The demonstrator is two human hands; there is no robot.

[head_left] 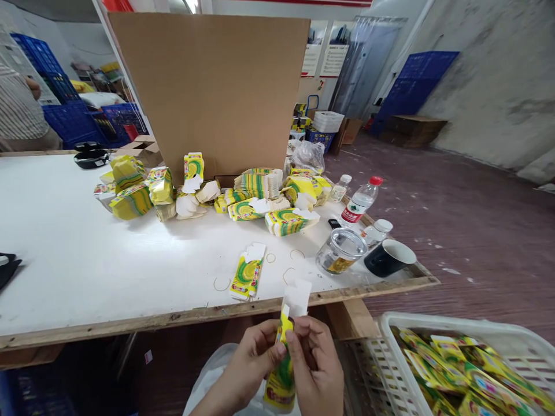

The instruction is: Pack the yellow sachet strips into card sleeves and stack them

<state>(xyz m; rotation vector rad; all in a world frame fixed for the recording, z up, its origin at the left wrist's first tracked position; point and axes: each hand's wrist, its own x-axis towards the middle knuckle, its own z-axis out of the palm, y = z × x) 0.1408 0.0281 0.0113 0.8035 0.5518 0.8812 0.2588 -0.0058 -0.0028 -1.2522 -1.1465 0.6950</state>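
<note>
A small yellow-and-green carton [284,370] is held upright between my two hands, its white end flaps standing up at the top. My left hand [255,355] pinches its left side, and my right hand [318,358] grips the right side near the flaps. Both hands are in front of the table's near edge. Whether anything is inside the carton cannot be made out. A short stack of flat cartons [248,273] of the same print lies on the white table [143,266], beyond my hands.
Bundles of flat cartons [255,185] line the table before a large cardboard sheet [212,86]. To the right stand a red-capped bottle [361,202], a clear jar [340,251] and a dark mug [388,258]. A white basket [468,323] holds many cartons at lower right.
</note>
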